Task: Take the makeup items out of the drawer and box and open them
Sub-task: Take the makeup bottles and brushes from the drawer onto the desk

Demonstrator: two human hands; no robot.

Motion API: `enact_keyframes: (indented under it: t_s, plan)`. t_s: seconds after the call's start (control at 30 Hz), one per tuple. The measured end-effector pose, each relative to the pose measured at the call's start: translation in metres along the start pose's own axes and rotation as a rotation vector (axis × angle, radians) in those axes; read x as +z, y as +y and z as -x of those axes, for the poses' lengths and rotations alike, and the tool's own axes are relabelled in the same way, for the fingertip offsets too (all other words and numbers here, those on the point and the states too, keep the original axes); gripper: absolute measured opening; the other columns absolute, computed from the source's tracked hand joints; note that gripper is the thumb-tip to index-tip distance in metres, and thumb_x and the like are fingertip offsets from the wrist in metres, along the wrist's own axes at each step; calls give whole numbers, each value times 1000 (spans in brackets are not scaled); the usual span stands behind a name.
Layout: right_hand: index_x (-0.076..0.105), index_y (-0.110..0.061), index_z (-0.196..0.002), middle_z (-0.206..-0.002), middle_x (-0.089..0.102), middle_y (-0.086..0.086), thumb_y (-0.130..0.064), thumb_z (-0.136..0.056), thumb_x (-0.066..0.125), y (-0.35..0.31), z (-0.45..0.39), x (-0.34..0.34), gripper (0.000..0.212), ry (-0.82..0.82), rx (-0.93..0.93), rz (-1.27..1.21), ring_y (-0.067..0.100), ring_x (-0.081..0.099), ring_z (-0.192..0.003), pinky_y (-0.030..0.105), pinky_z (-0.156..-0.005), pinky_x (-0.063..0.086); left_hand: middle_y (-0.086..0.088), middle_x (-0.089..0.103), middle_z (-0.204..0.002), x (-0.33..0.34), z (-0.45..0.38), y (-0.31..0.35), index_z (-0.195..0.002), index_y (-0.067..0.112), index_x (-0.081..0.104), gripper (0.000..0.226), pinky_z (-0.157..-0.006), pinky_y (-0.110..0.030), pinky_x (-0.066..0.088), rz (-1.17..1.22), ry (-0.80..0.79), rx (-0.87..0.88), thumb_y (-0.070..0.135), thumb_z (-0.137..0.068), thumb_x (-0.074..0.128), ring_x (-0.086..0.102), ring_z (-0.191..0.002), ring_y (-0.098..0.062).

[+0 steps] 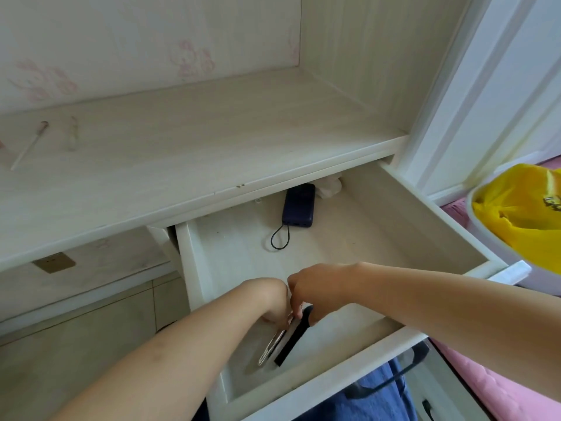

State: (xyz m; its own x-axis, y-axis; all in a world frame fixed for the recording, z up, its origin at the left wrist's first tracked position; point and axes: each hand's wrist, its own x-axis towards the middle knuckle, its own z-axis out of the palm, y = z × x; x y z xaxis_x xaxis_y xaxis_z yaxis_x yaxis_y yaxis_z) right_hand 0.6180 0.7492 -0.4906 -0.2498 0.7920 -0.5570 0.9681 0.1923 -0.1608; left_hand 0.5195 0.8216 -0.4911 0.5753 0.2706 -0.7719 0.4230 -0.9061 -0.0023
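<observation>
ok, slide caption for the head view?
Both hands grip a black compact inside the open drawer, power bank behind.

Item count, open drawer (425,214) and desktop (188,147).
Hands: 2. Slim makeup items: 2. Power bank (299,205): 1. Cotton swab (28,145): 1. Drawer: 1.

The scene is viewed by one wide-angle camera worn on the head, aimed forward and steeply down. The pulled-out pale wooden drawer (406,214) is seen from close above, near and centre; the pale wood-grain desktop (188,147) is framed farther off, tilted by the lens.
</observation>
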Motion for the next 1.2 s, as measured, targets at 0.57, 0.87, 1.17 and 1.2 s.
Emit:
enact_keyframes:
  t_s: [0.57, 0.87, 1.17, 1.2]
  plan:
    - [62, -17, -108, -105, 62, -2, -29, -86, 63, 23, 27, -12, 25, 7, 178, -202, 18, 56, -95, 33, -82, 47, 0, 44, -61, -1, 8, -1, -60, 15, 42, 29, -64, -28, 41, 35, 110, -90, 25, -83, 56, 50, -64, -23]
    - [62, -37, -84, -88, 66, -9, -16, -82, 62, 16, 69, -59, 22, 533, 273, -837, 5, 63, -77, 24, -79, 54, -7, 69, -94, -41, 63, -39, -99, 6, 62, 20, -69, -26, 59, 895, 297, 158, 14, -83, 53, 68, -82, -11]
    - [57, -16, -100, -91, 55, 7, 4, -92, 46, -14, 46, -138, 24, 831, 31, -1369, 17, 66, -81, 40, -77, 59, -4, 68, -84, -70, 130, -112, -91, 9, 60, 7, -68, -34, 57, 1455, 353, 359, 6, -90, 54, 63, -72, -12]
    - [57, -17, -103, -92, 55, 6, 4, -93, 46, -18, 39, -147, 25, 849, 5, -1395, 15, 67, -79, 37, -73, 59, -3, 70, -82, -71, 134, -121, -90, 10, 60, 7, -68, -34, 57, 1489, 381, 357, 6, -90, 54, 63, -70, -11]
